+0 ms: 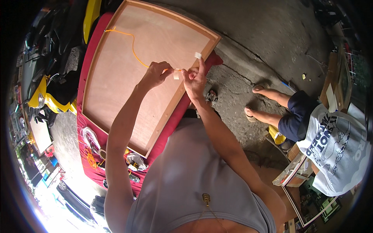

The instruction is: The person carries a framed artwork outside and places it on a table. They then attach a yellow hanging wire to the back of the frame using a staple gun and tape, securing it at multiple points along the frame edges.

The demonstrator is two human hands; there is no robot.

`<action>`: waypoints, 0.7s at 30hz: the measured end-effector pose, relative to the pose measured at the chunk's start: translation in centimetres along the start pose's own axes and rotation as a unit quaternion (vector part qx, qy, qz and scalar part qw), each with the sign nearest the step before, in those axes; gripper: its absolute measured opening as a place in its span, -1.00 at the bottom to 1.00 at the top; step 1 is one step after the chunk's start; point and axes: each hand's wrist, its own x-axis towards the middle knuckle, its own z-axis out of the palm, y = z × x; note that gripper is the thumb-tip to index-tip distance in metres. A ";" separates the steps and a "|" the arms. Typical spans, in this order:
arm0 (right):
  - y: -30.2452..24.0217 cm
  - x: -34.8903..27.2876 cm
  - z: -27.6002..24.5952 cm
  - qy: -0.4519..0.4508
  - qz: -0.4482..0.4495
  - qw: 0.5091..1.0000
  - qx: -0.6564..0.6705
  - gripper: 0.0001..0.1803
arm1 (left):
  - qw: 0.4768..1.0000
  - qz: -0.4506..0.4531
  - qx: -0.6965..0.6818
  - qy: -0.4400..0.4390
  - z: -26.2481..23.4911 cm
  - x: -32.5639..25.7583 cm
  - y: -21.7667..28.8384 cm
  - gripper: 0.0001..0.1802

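Note:
A large wooden frame with a pale backing board (128, 93) lies flat in front of me. From its far left edge an orange cord (134, 47) curves across the board to my hands. My left hand (156, 73) pinches the cord between thumb and fingertips. Close on its right, my right hand (194, 82) has thumb and a finger at the cord's end, with the index finger raised. A small white piece of tape (176, 75) hangs from the cord between the hands. Another white piece of tape (198, 55) sits on the raised right index fingertip.
The frame rests on a red cloth (87, 165). Near its left side lie a coil of white cord (90, 136), tangled orange cord (91, 158) and a plastic bag (136, 161). A seated person (336, 147) is at right. Yellow motorbike (48, 99) stands left.

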 end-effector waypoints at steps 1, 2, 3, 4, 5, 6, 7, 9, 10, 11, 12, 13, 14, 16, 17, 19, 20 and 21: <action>-0.2 0.6 -0.4 -0.024 -0.093 0.994 -0.050 -0.22 | 1.000 0.005 -0.012 0.004 0.0 0.1 0.1 -0.81; -0.2 1.4 -0.7 -0.048 -0.184 0.977 -0.100 -0.24 | 1.000 -0.011 -0.015 -0.003 0.0 0.1 0.1 -0.81; -0.2 2.0 -0.7 -0.073 -0.274 0.947 -0.149 -0.26 | 0.999 -0.026 -0.017 -0.010 -0.1 0.0 0.2 -0.81; -0.3 2.2 -0.6 -0.101 -0.267 0.947 -0.148 -0.29 | 0.999 -0.042 -0.019 -0.017 -0.1 0.1 0.3 -0.81; -0.4 2.5 -0.7 -0.121 -0.286 0.936 -0.166 -0.30 | 0.998 -0.050 -0.013 -0.022 -0.2 0.1 0.4 -0.80; -0.5 2.9 -0.8 -0.141 -0.306 0.923 -0.183 -0.32 | 0.998 -0.058 -0.006 -0.027 -0.2 0.1 0.4 -0.79; -0.6 3.2 -0.8 -0.162 -0.325 0.910 -0.200 -0.33 | 0.997 -0.067 0.000 -0.032 -0.3 0.1 0.5 -0.78; -0.7 3.4 -0.8 -0.185 -0.331 0.898 -0.221 -0.32 | 0.995 -0.081 0.004 -0.053 -0.5 0.2 0.8 -0.77; -0.8 3.5 -0.9 -0.195 -0.334 0.892 -0.233 -0.31 | 0.994 -0.087 0.005 -0.064 -0.6 0.3 1.0 -0.76; -0.6 3.6 -0.8 -0.195 -0.349 0.886 -0.235 -0.30 | 0.993 -0.097 -0.001 -0.060 -0.5 0.3 1.1 -0.74; -0.1 3.8 -0.8 -0.195 -0.365 0.879 -0.237 -0.30 | 0.993 -0.107 -0.007 -0.056 -0.3 0.2 1.3 -0.73; 0.2 3.9 -0.8 -0.194 -0.381 0.872 -0.240 -0.29 | 0.992 -0.116 -0.013 -0.052 -0.3 0.1 1.5 -0.71; 0.4 4.0 -0.7 -0.196 -0.386 0.869 -0.238 -0.27 | 0.991 -0.124 0.007 -0.059 -0.3 0.1 1.8 -0.73; 0.0 4.2 -0.5 -0.201 -0.399 0.864 -0.233 -0.24 | 0.987 -0.140 0.048 -0.069 -0.6 -0.1 2.3 -0.77; -0.7 4.1 -0.5 -0.191 -0.362 0.874 -0.263 -0.19 | 0.991 -0.107 0.062 -0.051 -0.5 -0.4 2.0 -0.79; -2.4 3.8 -0.7 -0.169 -0.281 0.888 -0.322 -0.09 | 0.995 -0.041 0.086 -0.016 0.0 -0.9 1.3 -0.82; -2.0 3.9 -0.9 -0.210 -0.187 0.918 -0.280 -0.07 | 0.995 -0.017 0.100 0.008 0.2 -1.0 1.1 -0.84; -1.1 4.2 -1.0 -0.248 -0.089 0.936 -0.233 -0.06 | 0.993 0.006 0.114 0.032 0.5 -1.3 1.1 -0.86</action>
